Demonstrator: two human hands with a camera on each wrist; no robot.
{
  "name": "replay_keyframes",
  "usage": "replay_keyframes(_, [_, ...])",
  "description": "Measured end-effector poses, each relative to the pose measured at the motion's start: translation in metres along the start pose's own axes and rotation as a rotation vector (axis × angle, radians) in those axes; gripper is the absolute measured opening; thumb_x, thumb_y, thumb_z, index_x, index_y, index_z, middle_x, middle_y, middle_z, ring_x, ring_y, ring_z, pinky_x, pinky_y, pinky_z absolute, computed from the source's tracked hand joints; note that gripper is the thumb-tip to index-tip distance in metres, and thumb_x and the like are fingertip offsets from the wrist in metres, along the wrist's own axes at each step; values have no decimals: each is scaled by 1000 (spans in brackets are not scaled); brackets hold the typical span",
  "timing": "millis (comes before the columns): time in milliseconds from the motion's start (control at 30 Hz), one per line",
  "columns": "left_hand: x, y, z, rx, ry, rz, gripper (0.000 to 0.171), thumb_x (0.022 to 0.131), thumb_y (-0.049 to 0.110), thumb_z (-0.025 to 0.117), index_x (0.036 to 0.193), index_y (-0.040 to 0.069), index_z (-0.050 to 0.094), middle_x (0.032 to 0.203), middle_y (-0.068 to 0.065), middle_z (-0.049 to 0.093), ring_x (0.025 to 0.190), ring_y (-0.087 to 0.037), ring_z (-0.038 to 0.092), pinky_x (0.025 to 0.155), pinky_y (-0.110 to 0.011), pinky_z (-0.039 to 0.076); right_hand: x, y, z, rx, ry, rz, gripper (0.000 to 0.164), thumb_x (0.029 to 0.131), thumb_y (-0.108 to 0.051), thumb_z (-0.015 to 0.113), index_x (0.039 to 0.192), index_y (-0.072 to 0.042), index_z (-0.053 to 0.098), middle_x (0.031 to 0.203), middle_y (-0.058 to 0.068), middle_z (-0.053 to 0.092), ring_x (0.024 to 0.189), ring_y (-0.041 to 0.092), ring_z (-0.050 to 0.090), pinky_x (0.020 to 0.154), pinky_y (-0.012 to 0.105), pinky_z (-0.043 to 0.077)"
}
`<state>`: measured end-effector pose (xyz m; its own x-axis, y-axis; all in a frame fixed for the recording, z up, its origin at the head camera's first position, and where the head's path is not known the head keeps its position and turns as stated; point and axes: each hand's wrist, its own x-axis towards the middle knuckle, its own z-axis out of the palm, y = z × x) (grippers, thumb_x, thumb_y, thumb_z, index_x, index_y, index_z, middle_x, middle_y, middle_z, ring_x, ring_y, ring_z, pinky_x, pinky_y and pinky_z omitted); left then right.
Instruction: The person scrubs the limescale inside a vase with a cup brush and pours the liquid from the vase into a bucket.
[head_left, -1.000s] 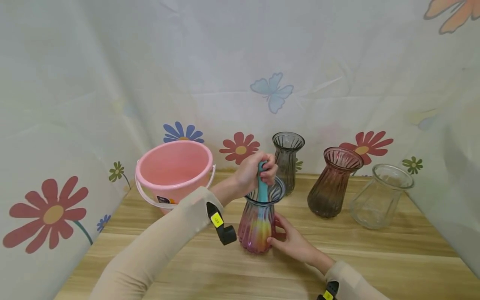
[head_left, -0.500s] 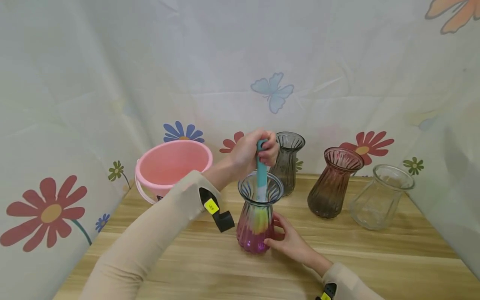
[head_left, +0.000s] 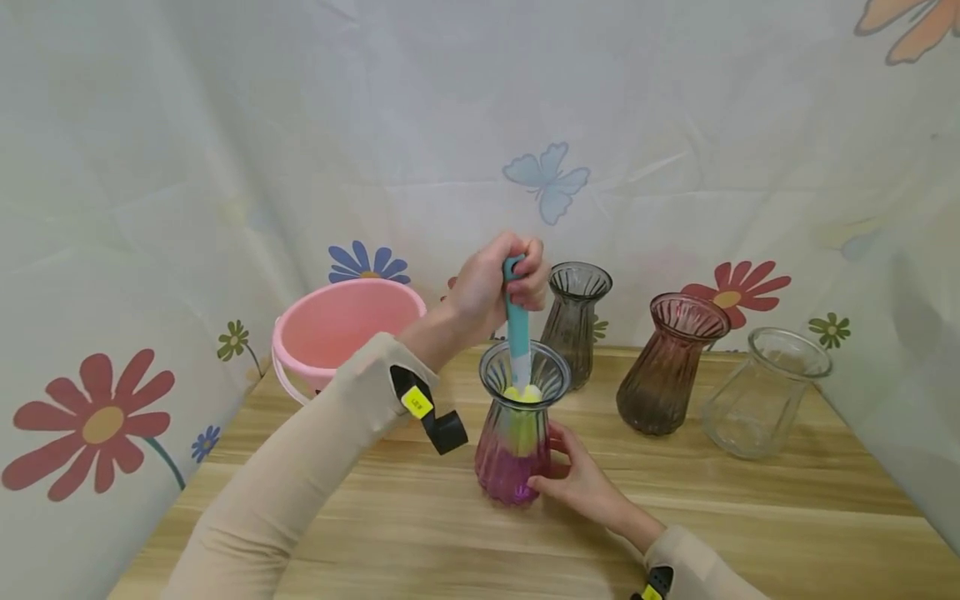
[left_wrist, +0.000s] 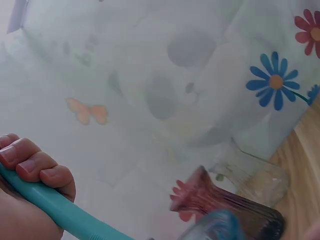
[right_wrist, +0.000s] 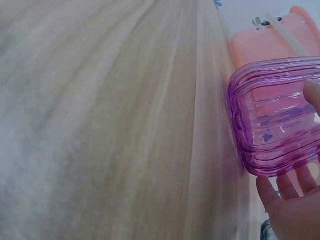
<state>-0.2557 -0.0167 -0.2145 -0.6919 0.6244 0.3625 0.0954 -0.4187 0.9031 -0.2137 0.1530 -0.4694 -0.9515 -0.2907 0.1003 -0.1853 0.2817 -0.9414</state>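
In the head view my left hand (head_left: 486,287) grips the teal handle of a bottle brush (head_left: 518,329) from above. The brush stands nearly upright, its yellow-green head inside the neck and middle of a ribbed glass vase (head_left: 495,467), purple at the base with a bluish rim. My right hand (head_left: 585,485) holds that vase low on its right side, keeping it upright on the table. The left wrist view has curled fingers (left_wrist: 37,165) around the teal handle (left_wrist: 75,217). Thumb and fingers (right_wrist: 290,187) hold the purple vase base (right_wrist: 240,120) in the right wrist view.
A pink bucket (head_left: 300,367) with a white handle stands at the left, partly behind my left arm. Behind the vase is a grey glass vase (head_left: 573,329); further right are a reddish-brown vase (head_left: 660,383) and a clear vase (head_left: 757,408). A flower-print cloth (head_left: 450,125) encloses the wooden table (head_left: 420,533).
My left hand has risen and shifted slightly left, drawing the brush upward, so its yellow-green head now sits higher, near the vase's rim. The right hand stays on the vase.
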Motion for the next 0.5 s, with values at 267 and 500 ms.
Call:
replay_keyframes(267, [-7, -33, -7, 12, 2, -38, 21, 81, 8, 21, 60, 9, 25, 48, 2, 25, 45, -16, 20, 50, -27, 21, 1, 0, 0, 11, -16, -1, 78, 77, -13, 73, 139, -10, 27, 133, 21, 39, 121, 40, 44, 91, 41, 47])
replay_keyframes(500, [-13, -54, -14, 48, 22, -124, 24, 85, 10, 20, 62, 9, 25, 49, 1, 25, 45, -16, 21, 53, -28, 24, 1, 1, 0, 2, -67, -33, 78, 79, -15, 71, 139, -10, 21, 139, 25, 34, 123, 42, 42, 92, 39, 46])
